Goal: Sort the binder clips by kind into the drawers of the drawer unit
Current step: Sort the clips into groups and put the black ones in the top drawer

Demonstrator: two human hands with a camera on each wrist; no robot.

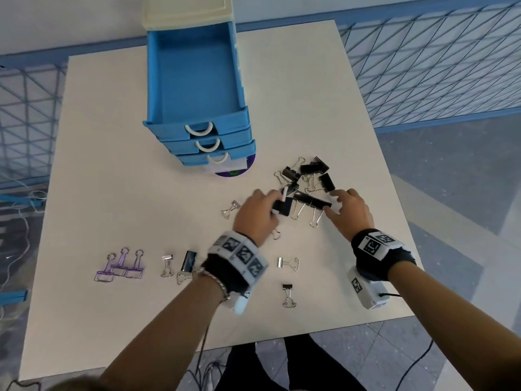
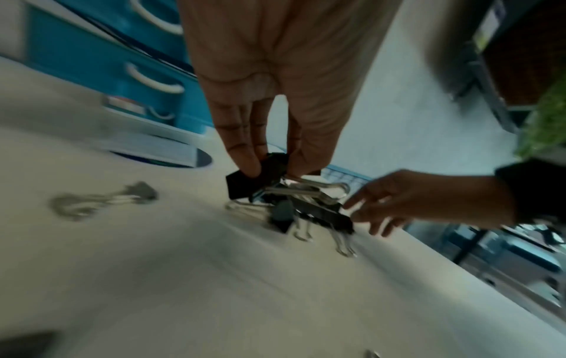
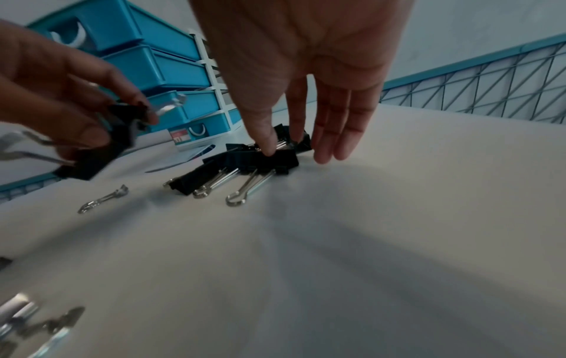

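Note:
The blue drawer unit (image 1: pixel 197 128) stands at the table's back, its top drawer (image 1: pixel 194 74) pulled out and empty. A pile of large black binder clips (image 1: pixel 310 176) lies right of it. My left hand (image 1: pixel 277 201) pinches one large black clip (image 1: pixel 284 207) between thumb and fingers (image 2: pixel 245 155), lifted just off the pile's near edge. My right hand (image 1: pixel 335 200) reaches in with straight fingers, and its thumb (image 3: pixel 266 145) touches a long black clip (image 3: pixel 275 162) lying on the table. Its other fingers hang beside the clip.
Three purple wire clips (image 1: pixel 119 266) lie front left. Silver clips (image 1: pixel 231 208) (image 1: pixel 287 262) (image 1: pixel 167 265), a dark clip (image 1: pixel 189 262) and a small black clip (image 1: pixel 287 294) are scattered on the white table (image 1: pixel 127 179). Blue mesh fencing (image 1: pixel 423 66) surrounds the table.

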